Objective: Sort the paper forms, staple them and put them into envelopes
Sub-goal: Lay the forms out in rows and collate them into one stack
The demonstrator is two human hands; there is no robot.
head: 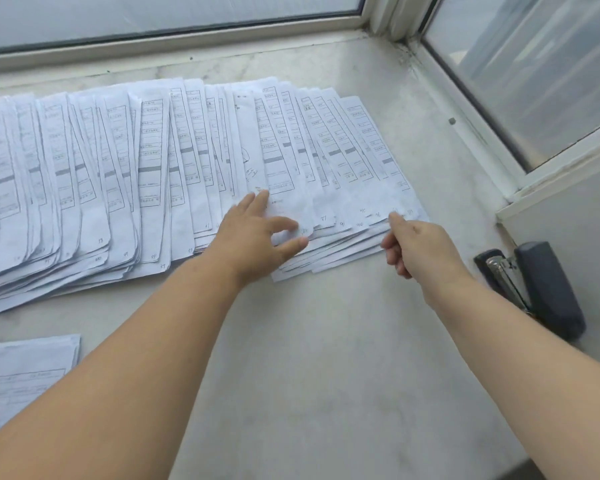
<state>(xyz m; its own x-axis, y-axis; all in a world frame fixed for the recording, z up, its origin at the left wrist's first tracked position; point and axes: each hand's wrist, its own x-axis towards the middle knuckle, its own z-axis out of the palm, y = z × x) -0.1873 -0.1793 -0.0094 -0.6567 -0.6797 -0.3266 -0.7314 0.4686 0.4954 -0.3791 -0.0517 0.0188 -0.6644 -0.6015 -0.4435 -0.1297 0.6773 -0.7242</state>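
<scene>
- Head view: fanned forms [174, 161] are lying across the table [326, 341], filling the frame's upper left.
- The left hand [257, 237] is resting flat, fingers spread, on them; the right hand [416, 247] is pointing at their right edge, other fingers curled, gripping nothing.
- Sorting seems underway; next likely calls for picking one set and reaching the stapler [541, 289] at right.

A pale marbled counter [343, 341] is seen in a corner below two windows. On it a long fanned row of printed paper forms [153, 161] is spread from the left edge toward the right, each sheet overlapping the next, with small handwritten numbers at the near corners. A separate stack of papers [21, 372] is laid at the near left. A dark stapler [537, 289] is placed at the right, well apart from the row.
</scene>
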